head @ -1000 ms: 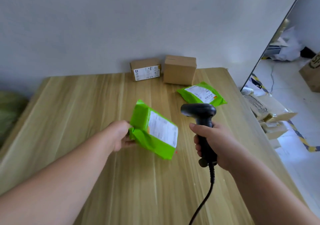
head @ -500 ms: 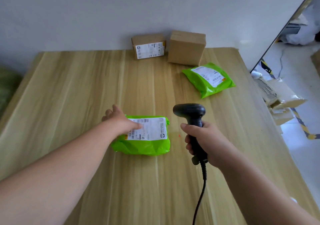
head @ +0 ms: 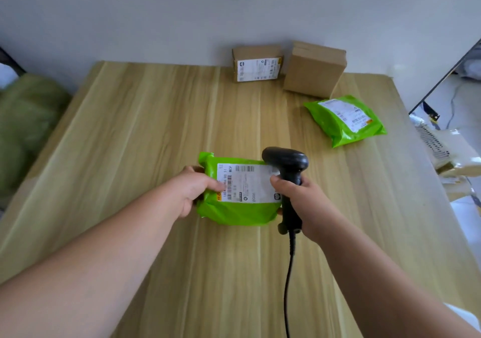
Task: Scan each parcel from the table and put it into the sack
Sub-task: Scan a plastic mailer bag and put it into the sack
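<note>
Left hand pinched the green parcel at its 9 o'clock edge; right hand curled its fingers round the scanner at 3 o'clock.

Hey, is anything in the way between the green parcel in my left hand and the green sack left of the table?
Nothing visible. The left hand grips the green parcel at its left edge, and no object lies on the table between it and the green sack. The scanner and other parcels are to its right.
</note>
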`<act>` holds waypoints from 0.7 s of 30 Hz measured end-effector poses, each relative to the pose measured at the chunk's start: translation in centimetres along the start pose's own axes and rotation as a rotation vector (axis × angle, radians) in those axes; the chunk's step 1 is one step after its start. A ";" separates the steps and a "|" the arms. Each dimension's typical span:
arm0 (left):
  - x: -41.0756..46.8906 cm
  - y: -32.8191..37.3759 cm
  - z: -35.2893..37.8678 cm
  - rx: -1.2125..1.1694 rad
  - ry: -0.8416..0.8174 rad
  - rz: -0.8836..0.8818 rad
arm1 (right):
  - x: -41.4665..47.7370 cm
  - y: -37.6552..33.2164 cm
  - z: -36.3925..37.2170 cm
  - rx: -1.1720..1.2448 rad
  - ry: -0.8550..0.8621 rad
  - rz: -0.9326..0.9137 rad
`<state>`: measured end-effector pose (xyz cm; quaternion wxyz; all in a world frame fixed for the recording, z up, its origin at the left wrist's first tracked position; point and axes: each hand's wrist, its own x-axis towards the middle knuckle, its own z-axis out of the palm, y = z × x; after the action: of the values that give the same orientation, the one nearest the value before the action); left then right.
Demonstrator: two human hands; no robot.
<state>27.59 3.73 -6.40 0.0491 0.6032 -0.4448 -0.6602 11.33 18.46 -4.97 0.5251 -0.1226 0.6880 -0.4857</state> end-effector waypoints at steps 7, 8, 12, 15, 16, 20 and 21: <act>-5.5 2.5 -7.3 -0.068 0.063 0.208 | -5.3 -4.5 3.6 -0.078 -0.050 -0.217; -6.7 2.8 -8.7 -0.062 0.061 0.234 | -6.5 -5.2 4.4 -0.086 -0.097 -0.233; -12.0 3.2 -14.7 0.086 -0.032 0.251 | -11.4 -7.1 9.2 -0.153 -0.124 -0.356; -15.9 2.9 -18.7 0.151 -0.124 0.292 | -14.5 -7.4 13.3 -0.230 -0.027 -0.461; -17.1 2.7 -19.8 0.170 -0.152 0.312 | -15.4 -7.3 14.7 -0.245 -0.020 -0.479; -20.9 1.8 -23.9 0.108 -0.248 0.408 | -18.6 -5.9 20.6 -0.220 -0.060 -0.449; -21.4 1.4 -24.8 0.059 -0.251 0.424 | -19.3 -5.3 22.0 -0.167 -0.085 -0.416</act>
<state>53.49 2.61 13.66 0.1132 0.4111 -0.5831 -0.6915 36.08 17.09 11.47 0.4302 -0.3251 0.6630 -0.5193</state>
